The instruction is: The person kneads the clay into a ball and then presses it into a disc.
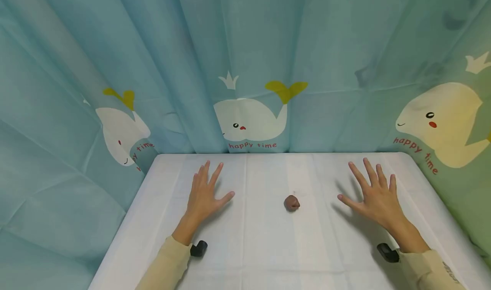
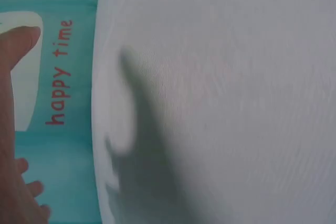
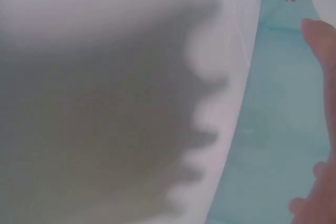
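A small brown lump [image 1: 292, 203], rounded with a fold on one side, lies on the white cloth of the table [image 1: 268, 247] between the two hands. Left of it, the left hand [image 1: 203, 196] is held over the cloth, fingers spread and thumb pointing toward the lump. On the other side the right hand [image 1: 377, 198] hovers with its fingers fanned out, its shadow falling on the cloth. Neither hand holds anything. The left wrist view has part of the left hand [image 2: 18, 98] at its left edge; the right hand [image 3: 325, 108] shows at the right edge of the right wrist view.
A blue-green curtain [image 1: 257, 38] with white whales and "happy time" lettering hangs behind the table and along both sides. Black wrist cameras, one at the left sleeve [image 1: 198, 249] and one at the right sleeve [image 1: 388, 253], jut inward.
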The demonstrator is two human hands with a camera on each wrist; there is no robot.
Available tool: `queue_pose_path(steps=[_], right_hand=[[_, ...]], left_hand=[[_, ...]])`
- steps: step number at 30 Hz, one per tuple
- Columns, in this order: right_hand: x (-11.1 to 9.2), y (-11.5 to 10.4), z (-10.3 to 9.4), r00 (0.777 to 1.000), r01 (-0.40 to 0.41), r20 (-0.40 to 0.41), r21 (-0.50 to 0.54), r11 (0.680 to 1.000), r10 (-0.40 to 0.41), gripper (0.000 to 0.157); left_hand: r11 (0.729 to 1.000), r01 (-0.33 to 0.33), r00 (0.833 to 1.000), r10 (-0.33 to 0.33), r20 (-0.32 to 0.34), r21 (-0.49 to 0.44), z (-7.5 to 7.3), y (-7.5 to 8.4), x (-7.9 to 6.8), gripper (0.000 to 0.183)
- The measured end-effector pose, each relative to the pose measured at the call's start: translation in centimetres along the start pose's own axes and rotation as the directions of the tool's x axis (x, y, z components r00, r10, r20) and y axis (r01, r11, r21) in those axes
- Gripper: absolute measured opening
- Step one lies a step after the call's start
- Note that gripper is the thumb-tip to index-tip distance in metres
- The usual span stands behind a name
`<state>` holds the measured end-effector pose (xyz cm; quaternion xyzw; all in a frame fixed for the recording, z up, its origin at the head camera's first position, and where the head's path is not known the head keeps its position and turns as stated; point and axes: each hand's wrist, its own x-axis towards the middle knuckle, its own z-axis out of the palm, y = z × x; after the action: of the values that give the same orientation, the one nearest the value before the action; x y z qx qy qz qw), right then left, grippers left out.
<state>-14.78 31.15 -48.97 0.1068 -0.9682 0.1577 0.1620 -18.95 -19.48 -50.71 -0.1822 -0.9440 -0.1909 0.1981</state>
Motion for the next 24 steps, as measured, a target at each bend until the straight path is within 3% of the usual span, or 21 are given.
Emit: queue_pose_path(steps=[3, 6, 9, 13, 17, 19, 21, 24], right_hand=[[0.3, -0.5, 0.3, 1.000, 0.029, 0.000, 0.043, 0.999, -0.029, 0.107], [0.7, -1.1, 0.7, 0.998, 0.071, -0.005, 0.071, 0.995, -0.070, 0.107], [1.2, -2.1, 1.2, 0.994, 0.108, -0.001, 0.083, 0.991, -0.108, 0.107], [2.0, -3.8, 1.6, 0.990, 0.126, 0.049, 0.105, 0.986, -0.132, 0.103], [2.7, -5.3, 2.2, 0.985, 0.129, 0.098, 0.157, 0.979, -0.145, 0.098], [3.0, -6.0, 2.6, 0.982, 0.131, 0.112, 0.189, 0.973, -0.154, 0.096], [3.2, -6.7, 2.9, 0.979, 0.138, 0.120, 0.214, 0.967, -0.167, 0.095], [3.3, -7.7, 3.3, 0.973, 0.144, 0.140, 0.248, 0.958, -0.183, 0.093]], left_hand=[[0.988, 0.032, 0.999, -0.028, 0.030, -0.152, 0.5, 0.4, 0.0, 0.099], [0.952, 0.074, 0.996, -0.058, 0.063, -0.296, 1.1, 1.0, 0.1, 0.099], [0.902, 0.093, 0.995, -0.068, 0.074, -0.421, 1.5, 1.7, 0.4, 0.097], [0.805, 0.129, 0.991, -0.087, 0.100, -0.578, 1.7, 2.7, 1.1, 0.093], [0.718, 0.119, 0.993, -0.087, 0.081, -0.686, 1.9, 3.5, 1.9, 0.092], [0.691, 0.094, 0.995, -0.077, 0.056, -0.717, 2.0, 3.8, 2.2, 0.092], [0.667, 0.078, 0.997, -0.068, 0.044, -0.741, 2.1, 4.1, 2.5, 0.093], [0.666, 0.089, 0.996, -0.063, 0.063, -0.741, 2.2, 4.5, 2.8, 0.092]])
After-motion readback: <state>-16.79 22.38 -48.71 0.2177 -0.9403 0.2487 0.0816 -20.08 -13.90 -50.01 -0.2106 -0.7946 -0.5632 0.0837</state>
